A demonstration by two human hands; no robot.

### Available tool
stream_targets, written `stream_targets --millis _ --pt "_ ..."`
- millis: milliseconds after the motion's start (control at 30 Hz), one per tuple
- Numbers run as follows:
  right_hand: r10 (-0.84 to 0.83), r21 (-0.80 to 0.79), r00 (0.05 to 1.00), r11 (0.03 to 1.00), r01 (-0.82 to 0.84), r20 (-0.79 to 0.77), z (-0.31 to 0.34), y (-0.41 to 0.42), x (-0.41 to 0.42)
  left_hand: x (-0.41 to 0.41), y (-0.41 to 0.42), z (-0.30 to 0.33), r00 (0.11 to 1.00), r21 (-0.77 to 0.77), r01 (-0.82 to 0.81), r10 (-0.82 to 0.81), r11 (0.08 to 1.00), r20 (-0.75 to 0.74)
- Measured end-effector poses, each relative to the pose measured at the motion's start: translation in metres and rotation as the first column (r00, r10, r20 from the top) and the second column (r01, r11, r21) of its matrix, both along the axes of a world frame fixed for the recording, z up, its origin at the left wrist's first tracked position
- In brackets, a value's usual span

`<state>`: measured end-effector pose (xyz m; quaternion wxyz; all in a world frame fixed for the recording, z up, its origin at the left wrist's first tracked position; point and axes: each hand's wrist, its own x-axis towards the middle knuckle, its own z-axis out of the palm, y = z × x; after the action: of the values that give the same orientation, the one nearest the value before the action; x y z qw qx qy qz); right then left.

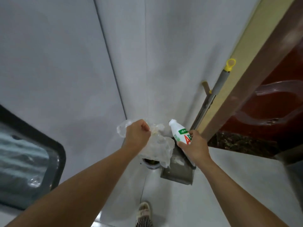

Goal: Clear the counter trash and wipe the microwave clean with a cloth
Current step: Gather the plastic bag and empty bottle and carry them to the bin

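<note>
My left hand [136,136] grips a crumpled clear plastic bag [161,147] that hangs from its fingers over a small round bin [151,163] on the floor. My right hand [194,145] holds a white plastic bottle [177,133] with a green and red label, tilted with its neck up and to the left. Both hands are held out over the corner where the white wall meets the floor. A metal dustpan [177,172] lies on the floor just below the bottle. No cloth is in view.
A dark-framed appliance window [27,154] shows at the left edge. The dustpan's long handle with a yellow loop [230,63] leans against the door frame [255,76] at right. A dark red door [278,99] stands beyond. My slippered foot [144,210] is on the pale floor.
</note>
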<state>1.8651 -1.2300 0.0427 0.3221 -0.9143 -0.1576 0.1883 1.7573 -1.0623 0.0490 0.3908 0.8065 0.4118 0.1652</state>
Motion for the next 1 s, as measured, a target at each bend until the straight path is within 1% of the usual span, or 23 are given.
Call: stream_targets --millis 100,200,333,400,567,700,900,1000 --pt "0.014 0.008 1.000 1.000 -0.014 -0.010 -0.016 0.016 0.013 0.012 0.018 -0.019 0.999 -0.036 -0.002 0.000 0.999 -0.034" --pt "0.029 -0.026 0.999 0.999 -0.029 -0.025 -0.035 0.034 0.027 0.026 0.038 -0.041 0.998 -0.060 -0.029 0.025 0.998 -0.063" --pt "0.019 -0.043 0.998 0.999 -0.021 -0.055 -0.067 0.059 0.043 0.046 0.063 -0.073 0.993 -0.094 -0.077 0.068 0.993 -0.100" --pt "0.009 -0.048 0.997 0.999 -0.012 -0.071 -0.084 0.070 0.050 0.053 0.074 -0.091 0.989 -0.101 -0.078 0.064 0.992 -0.136" --pt "-0.003 -0.013 0.991 1.000 0.001 -0.133 -0.134 0.094 0.067 0.070 0.097 -0.141 0.979 -0.118 -0.082 0.058 0.990 -0.194" --pt "-0.026 -0.021 0.977 1.000 0.022 -0.211 -0.178 0.107 0.080 0.081 0.106 -0.186 0.979 -0.106 -0.063 0.041 0.992 -0.200" --pt "-0.029 -0.074 0.978 0.997 0.013 -0.208 -0.254 0.113 0.098 0.092 0.106 -0.270 0.970 -0.134 -0.052 0.018 0.990 -0.243" --pt "-0.036 -0.099 0.969 0.995 0.012 -0.245 -0.296 0.111 0.106 0.102 0.103 -0.316 0.971 -0.125 -0.043 0.012 0.991 -0.238"
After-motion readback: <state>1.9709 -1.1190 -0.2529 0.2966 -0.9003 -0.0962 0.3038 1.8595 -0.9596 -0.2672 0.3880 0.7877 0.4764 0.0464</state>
